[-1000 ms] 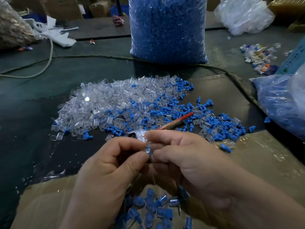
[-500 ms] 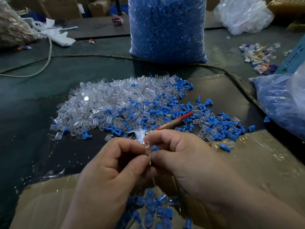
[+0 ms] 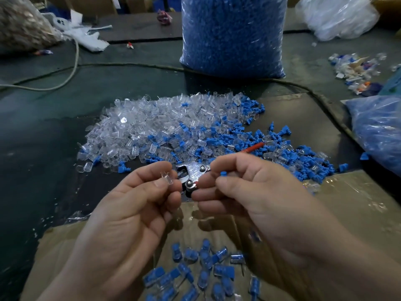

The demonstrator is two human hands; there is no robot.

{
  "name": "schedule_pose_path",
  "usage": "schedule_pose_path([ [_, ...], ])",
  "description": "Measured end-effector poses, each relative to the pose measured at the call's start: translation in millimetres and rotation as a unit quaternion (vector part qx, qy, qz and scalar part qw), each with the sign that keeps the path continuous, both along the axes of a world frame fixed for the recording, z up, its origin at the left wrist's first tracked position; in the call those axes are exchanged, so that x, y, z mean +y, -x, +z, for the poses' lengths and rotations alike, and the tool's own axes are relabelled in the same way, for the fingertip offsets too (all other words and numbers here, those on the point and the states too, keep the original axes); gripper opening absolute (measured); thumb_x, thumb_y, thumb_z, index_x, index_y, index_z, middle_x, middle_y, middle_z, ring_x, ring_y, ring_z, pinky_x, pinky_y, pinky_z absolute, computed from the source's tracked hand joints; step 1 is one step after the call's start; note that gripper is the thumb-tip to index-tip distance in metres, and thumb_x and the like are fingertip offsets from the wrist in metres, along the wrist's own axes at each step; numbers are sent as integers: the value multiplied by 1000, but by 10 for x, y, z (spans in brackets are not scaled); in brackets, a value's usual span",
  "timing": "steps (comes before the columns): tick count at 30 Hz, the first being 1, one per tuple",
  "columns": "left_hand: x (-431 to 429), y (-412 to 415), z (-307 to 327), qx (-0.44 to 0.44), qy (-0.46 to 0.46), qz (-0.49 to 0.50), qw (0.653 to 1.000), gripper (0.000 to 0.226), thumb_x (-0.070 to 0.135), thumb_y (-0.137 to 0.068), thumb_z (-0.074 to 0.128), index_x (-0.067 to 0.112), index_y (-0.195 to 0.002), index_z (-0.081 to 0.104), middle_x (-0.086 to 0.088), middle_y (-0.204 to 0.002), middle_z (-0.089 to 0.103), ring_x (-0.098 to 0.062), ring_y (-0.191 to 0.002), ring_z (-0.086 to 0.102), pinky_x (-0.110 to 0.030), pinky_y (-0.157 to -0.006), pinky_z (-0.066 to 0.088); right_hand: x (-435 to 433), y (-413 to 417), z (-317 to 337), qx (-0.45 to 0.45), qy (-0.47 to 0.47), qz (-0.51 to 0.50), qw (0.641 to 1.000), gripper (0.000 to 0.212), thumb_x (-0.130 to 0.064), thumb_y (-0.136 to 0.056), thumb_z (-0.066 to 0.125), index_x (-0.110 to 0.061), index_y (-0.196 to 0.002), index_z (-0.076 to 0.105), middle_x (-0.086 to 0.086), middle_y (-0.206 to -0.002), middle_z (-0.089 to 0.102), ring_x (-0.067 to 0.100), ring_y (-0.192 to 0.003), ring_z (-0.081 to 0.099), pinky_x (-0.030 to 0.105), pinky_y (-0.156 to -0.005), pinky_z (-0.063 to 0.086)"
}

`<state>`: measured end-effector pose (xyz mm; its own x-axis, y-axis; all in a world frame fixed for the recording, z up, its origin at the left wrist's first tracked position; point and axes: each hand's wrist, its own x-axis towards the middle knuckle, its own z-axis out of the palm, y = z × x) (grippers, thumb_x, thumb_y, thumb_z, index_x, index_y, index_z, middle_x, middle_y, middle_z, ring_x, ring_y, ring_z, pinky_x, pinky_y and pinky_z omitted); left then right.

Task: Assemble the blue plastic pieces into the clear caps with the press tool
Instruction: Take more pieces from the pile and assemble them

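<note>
Cardboard (image 3: 358, 205) lies nearest, the flaps of an open box, and in it sit assembled caps (image 3: 206, 268), each clear with blue inside. Above the box, the left hand (image 3: 130, 218) pinches a single clear cap (image 3: 166, 178) between thumb and forefinger, its other fingers curled loosely beneath. Near it but not touching, the right hand (image 3: 260, 192) pinches one blue piece (image 3: 223, 174) between thumb and forefinger tip. The press tool (image 3: 193, 170) shows its metal head between the two hands, against the right hand's curled lower fingers (its red handle pokes out beyond the knuckles); how firmly it is gripped I cannot tell. Beyond the hands a mixed heap (image 3: 162, 127) of clear caps and blue pieces spreads over the dark table (image 3: 43, 137). Farther back stands a tall bag of blue pieces (image 3: 232, 35), with a second bag (image 3: 379, 131) at the right edge and a pale cable (image 3: 75, 55) curving off to the left.
</note>
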<state>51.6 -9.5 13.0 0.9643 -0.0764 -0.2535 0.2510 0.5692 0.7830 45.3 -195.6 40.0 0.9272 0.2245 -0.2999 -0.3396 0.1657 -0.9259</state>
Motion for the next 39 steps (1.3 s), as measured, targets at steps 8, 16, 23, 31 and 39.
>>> schedule_pose_path([
  [8, 72, -5, -38, 3, 2, -6, 1000, 57, 20, -36, 100, 10, -88, 81, -11, -83, 72, -13, -69, 69, -21, -60, 56, -147, -24, 30, -121, 256, 5, 959, 20, -14, -95, 56, -30, -88, 64, -6, -84, 73, 12, -75, 72, 30, -66, 61],
  [16, 11, -51, -84, 21, -35, 15, 999, 21, 14, -55, 70, 16, -72, 81, -8, -76, 74, -10, -59, 68, -20, -50, 54, 49, 85, -86, -138, 204, 69, 967, 23, -17, -98, 52, -36, -91, 63, -4, -86, 72, 13, -76, 70, 37, -70, 61],
  [23, 29, 1, -85, -5, -135, 6, 991, 40, -1, -92, 47, 17, -79, 80, -15, -94, 77, -13, -67, 72, -20, -55, 55, -90, -23, -61, -121, -12, -11, 993, 17, -20, -81, 63, -17, -96, 56, 18, -82, 70, 34, -68, 68, 34, -57, 55],
  [31, -29, 116, -102, -72, -317, 58, 944, 25, 36, -73, 66, 32, -94, 77, -3, -71, 71, -21, -59, 68, -34, -57, 56, -81, 10, -15, -125, 62, 24, 990, 7, -30, -79, 63, -25, -83, 66, 2, -67, 65, 13, -46, 54, 24, -38, 43],
  [39, -53, 122, -62, -36, -272, 16, 962, 40, 44, -53, 74, 25, -89, 75, -10, -62, 67, -21, -51, 62, -36, -57, 54, -44, 33, -4, -126, 91, 53, 986, 10, -33, -80, 69, -25, -83, 64, 4, -63, 64, 15, -44, 55, 26, -39, 45],
])
